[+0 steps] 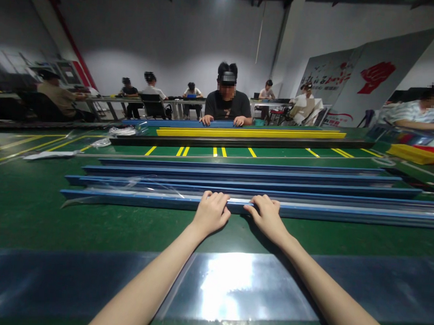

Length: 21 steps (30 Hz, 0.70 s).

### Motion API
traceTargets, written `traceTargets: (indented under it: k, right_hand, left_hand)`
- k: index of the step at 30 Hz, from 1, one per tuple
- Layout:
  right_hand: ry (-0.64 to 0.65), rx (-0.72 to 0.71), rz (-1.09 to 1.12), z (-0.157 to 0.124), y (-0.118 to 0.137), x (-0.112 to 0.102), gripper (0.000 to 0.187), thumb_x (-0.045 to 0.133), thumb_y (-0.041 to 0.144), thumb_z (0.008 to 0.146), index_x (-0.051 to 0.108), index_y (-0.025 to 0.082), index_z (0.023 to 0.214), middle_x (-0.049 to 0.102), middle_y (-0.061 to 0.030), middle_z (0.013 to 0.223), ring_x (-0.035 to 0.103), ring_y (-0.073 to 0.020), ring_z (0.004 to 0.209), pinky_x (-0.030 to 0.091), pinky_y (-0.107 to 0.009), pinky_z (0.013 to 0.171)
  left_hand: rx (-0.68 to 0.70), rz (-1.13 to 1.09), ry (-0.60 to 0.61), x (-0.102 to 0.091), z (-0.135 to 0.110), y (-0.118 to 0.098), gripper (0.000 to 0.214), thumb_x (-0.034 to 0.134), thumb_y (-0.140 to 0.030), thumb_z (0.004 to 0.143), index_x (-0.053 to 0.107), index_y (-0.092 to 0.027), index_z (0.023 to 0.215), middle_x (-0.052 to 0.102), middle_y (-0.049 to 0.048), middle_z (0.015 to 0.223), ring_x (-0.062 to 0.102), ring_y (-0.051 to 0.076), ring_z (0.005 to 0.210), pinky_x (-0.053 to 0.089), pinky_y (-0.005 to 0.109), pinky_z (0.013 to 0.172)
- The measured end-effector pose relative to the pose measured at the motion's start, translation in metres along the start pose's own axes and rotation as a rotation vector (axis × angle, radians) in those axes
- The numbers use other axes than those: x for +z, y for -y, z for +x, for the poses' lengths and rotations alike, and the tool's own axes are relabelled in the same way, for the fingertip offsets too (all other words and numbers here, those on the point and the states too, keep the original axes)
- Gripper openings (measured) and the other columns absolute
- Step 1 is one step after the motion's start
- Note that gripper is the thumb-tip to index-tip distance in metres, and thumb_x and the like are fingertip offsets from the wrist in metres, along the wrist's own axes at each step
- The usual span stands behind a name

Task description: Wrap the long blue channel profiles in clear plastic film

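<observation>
A long blue channel strip lies crosswise in front of me on the green table. My left hand grips its near edge left of the middle, fingers curled over the top. A short way to the right, my right hand holds the same strip, with the thumb on the near side. Thin clear film sticks up along the strip's left part. Several more blue strips lie just behind it, roughly parallel. Nearer to me, a wide, shiny transparent sheet lies flat under my forearms.
Beyond the blue strips are a black strip and yellow strips. A person sits opposite with both hands on a blue strip. Crumpled clear plastic lies at the far left. Other people sit at tables behind.
</observation>
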State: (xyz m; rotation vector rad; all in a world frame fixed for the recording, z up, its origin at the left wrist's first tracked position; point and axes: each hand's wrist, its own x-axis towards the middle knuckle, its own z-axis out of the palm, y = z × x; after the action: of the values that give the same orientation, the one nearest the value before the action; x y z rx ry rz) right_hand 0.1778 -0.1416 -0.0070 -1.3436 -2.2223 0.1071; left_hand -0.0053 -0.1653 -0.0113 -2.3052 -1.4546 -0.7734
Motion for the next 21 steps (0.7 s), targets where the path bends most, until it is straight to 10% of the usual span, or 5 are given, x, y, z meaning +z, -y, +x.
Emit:
traceTargets:
  k: [21]
  right_hand:
    - [0.034, 0.116, -0.318, -0.009, -0.052, -0.043, 0.024, 0.041, 0.033, 0.082, 0.059, 0.02, 0.076, 0.063, -0.0048, 0.073, 0.051, -0.0211, 0.076, 0.027, -0.03, 0.064]
  left_hand:
    - [-0.023, 0.181, -0.023, -0.003, 0.001, 0.0, 0.036, 0.049, -0.042, 0.081, 0.054, -0.015, 0.105, 0.061, 0.0093, 0.097, 0.051, 0.024, 0.092, 0.03, 0.039, 0.086]
